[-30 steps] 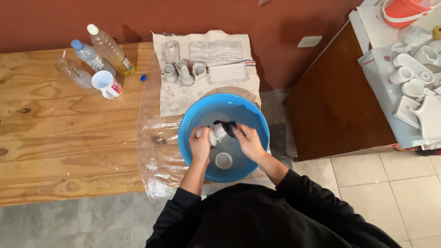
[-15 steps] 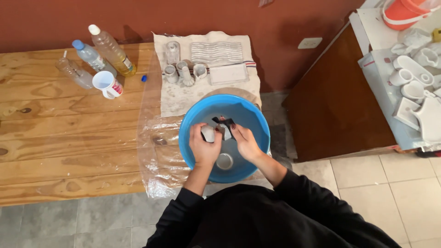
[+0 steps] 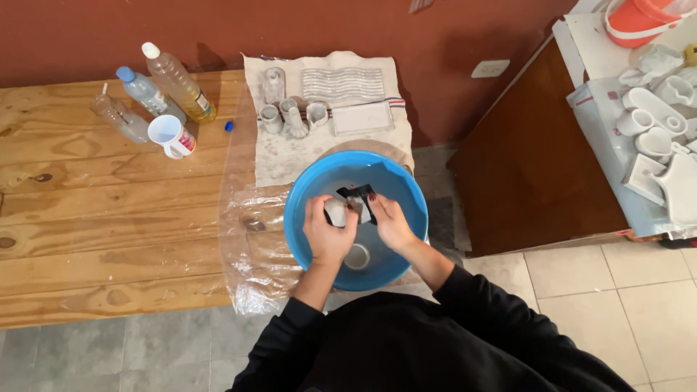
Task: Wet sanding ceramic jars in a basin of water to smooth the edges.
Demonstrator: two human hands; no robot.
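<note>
Both hands over blue basin (image 3: 305, 218), which sits at wooden table (image 3: 87, 218) edge on clear plastic sheet (image 3: 247, 239). Left hand (image 3: 327, 236) curled round small white piece (image 3: 335, 212), fingers closed on it. Right hand (image 3: 388, 221) pinches dark pad (image 3: 359, 197) against the piece, above basin centre. White ring-shaped cup (image 3: 357, 256) lies in basin bottom, just below hands. Cloth w/ small white moulds (image 3: 290, 116) behind basin; bottles (image 3: 174, 80) and mug (image 3: 168, 135) to basin's far left.

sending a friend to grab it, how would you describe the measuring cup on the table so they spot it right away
On the wooden table, look to the far left corner by the red wall, where three plastic bottles lie. The measuring cup sits just in front of them: white, open-topped, with a handle and a red label, the only cup among bottles.
</note>
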